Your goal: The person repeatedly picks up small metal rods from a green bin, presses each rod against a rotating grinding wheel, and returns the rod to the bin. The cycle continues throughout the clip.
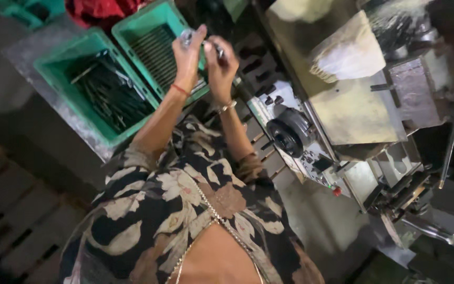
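Here, both hands meet above the green crates: the left hand (187, 55) and right hand (220, 63) together pinch a small metal part (186, 37). Two green crates (53, 71) of dark rods sit on a grey bench (24, 50); a machine (342, 105) stands beside.

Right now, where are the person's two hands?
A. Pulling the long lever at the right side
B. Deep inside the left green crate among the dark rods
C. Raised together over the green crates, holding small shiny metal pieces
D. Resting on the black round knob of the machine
C: the left hand and the right hand meet above the green crate, each with a grip on a small shiny metal piece.
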Available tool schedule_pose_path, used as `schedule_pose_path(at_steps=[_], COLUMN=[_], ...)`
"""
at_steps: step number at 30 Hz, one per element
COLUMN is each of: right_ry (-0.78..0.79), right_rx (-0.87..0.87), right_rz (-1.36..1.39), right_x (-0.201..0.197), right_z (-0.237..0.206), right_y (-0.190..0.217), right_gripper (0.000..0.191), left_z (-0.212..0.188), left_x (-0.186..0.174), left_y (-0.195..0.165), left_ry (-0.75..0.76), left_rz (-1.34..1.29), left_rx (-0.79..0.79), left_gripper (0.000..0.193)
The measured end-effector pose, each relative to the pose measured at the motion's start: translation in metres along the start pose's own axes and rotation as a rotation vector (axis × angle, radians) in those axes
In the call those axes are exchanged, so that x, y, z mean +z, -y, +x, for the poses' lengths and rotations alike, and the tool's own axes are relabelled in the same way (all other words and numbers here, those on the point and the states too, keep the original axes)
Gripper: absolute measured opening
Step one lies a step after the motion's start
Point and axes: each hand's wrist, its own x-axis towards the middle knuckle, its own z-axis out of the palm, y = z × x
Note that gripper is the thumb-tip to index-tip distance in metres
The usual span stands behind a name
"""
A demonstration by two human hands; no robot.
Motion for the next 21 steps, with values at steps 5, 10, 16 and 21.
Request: schedule_pose_path(at_steps=[5,10,16,21], right_ry=[-0.181,-0.369,-0.457,-0.595], right_rx=[0.13,0.089,0.058,0.103], right_rz=[0.0,0.225,0.131,-0.107], right_x=[-0.008,-0.031,-0.108,-0.165], right_z=[0.011,0.023,-0.019,-0.079], right_y=[-0.007,-0.003,0.005,0.004], right_gripper=[0.02,0.019,0.017,0.012], left_z=[-0.015,-0.014,0.003,0.024], left_x=[-0.02,-0.058,-0.08,-0.083], left_y=[0.003,0.037,0.057,0.062], left_ry=[0.392,0.512,0.431,0.569], left_rz=[0.172,0.934,1.392,1.473], left_rx=[-0.104,-0.169,-0.445,-0.465], left_gripper=[0.021,0.036,0.029,0.027])
